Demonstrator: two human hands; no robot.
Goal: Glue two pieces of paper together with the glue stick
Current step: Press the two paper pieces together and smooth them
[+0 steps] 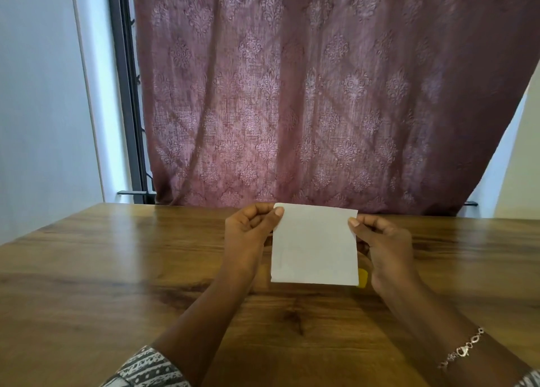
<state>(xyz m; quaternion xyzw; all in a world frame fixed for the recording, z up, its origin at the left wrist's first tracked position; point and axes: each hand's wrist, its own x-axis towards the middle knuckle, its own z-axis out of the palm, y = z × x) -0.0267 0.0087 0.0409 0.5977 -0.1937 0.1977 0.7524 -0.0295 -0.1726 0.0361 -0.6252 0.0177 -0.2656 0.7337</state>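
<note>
Wooden table [117, 269] | left hand [248, 234]: grip pinches white paper [315, 246] | right hand [385, 249]: grip pinches same paper

place: home room | cues: wooden table [117, 269]; patterned mauve curtain [321, 94] over window frame [125, 79]; white wall [38, 94]

No words, labels, brand names, numbers or signs can be read anywhere in view. The white paper [315, 245] shows only a plain, unmarked face.
</note>
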